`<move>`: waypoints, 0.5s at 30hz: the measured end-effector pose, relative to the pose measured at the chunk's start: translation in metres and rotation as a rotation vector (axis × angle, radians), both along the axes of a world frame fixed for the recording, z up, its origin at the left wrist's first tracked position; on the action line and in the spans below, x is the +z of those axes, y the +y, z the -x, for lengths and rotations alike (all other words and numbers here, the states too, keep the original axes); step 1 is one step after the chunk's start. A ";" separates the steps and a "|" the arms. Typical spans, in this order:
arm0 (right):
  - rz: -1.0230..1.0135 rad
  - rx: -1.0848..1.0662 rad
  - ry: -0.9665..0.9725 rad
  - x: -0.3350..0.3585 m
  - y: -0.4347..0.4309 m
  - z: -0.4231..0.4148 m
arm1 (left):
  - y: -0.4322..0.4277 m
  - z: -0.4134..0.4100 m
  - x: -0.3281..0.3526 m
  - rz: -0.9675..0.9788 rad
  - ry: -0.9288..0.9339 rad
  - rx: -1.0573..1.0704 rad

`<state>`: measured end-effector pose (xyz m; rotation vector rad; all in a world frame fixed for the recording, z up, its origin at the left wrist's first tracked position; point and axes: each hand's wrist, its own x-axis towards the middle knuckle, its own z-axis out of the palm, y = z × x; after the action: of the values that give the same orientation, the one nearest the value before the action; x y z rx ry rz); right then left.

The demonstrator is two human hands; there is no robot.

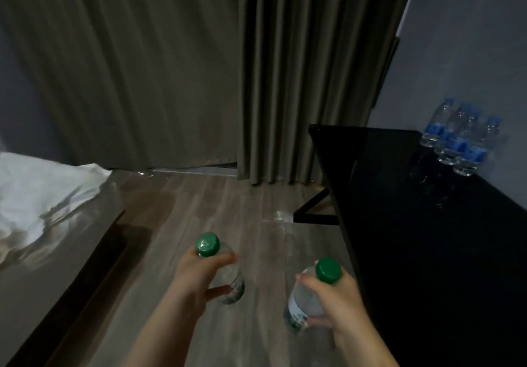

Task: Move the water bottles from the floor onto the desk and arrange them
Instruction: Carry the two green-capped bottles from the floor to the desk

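My left hand (199, 276) grips a clear water bottle with a green cap (231, 278) by its upper body, above the wooden floor. My right hand (335, 299) grips a second green-capped bottle (302, 298) the same way, just left of the black desk (422, 238). Both bottles are upright and tilt slightly. At the desk's far right corner, against the wall, stands a tight group of several clear bottles with blue caps and blue labels (460, 138).
A bed with white bedding (37, 195) fills the left side, its dark frame running along the floor. Grey-brown curtains (256, 67) hang at the back. The desk's black leg brace (312, 212) reaches the floor near a faint clear object (281, 218).
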<state>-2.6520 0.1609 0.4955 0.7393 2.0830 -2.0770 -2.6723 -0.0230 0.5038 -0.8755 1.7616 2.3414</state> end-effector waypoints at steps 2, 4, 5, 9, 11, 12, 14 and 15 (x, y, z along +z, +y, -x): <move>0.023 -0.053 0.014 0.003 -0.003 0.041 | -0.002 0.043 0.007 0.011 0.015 -0.051; 0.038 -0.083 0.022 0.006 -0.005 0.078 | -0.001 0.086 0.016 0.043 0.030 -0.117; 0.056 -0.101 0.023 0.008 -0.007 0.095 | 0.001 0.106 0.020 0.054 0.042 -0.151; 0.129 -0.188 0.061 0.020 0.000 0.156 | 0.027 0.184 0.039 0.064 0.114 -0.290; 0.137 -0.206 0.093 0.030 0.011 0.179 | 0.046 0.217 0.047 0.072 0.155 -0.363; 0.138 -0.217 0.112 0.034 0.019 0.190 | 0.058 0.234 0.051 0.070 0.166 -0.395; 0.128 -0.247 0.147 0.041 0.037 0.213 | 0.084 0.267 0.056 0.065 0.172 -0.441; 0.122 -0.262 0.166 0.043 0.048 0.224 | 0.098 0.281 0.058 0.070 0.176 -0.464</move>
<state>-2.8758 0.2085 0.5385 0.8915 2.0091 -2.4567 -2.9538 0.0752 0.5614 -0.2286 1.8707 2.1086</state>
